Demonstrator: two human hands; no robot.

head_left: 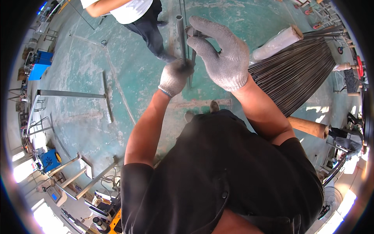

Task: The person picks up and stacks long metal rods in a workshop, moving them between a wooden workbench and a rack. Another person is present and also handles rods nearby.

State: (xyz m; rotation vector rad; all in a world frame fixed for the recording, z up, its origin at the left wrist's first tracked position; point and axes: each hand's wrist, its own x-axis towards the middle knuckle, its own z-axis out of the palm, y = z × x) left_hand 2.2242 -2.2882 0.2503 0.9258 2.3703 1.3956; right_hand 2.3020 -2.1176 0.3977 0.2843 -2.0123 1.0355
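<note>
Both of my hands wear grey-white knitted gloves. In front of me, my left hand (176, 77) is closed around a metal tube (180, 37) that stands nearly upright, its hollow end uppermost. A second dark bar (194, 50) runs close beside the tube, and its lower part passes by my left hand. My right hand (222, 52) is held up to the right of these, thumb and fingers stretched apart. Its fingertips are near the top of the dark bar; whether they touch it, I cannot tell.
A person in a white shirt (134, 9) stands just beyond my left hand. Right of me lies a large bundle of thin dark rods (300, 68), with a plastic-wrapped roll (278, 42) and a brown cylinder (309, 127) beside it. A metal frame (74, 94) stands at left.
</note>
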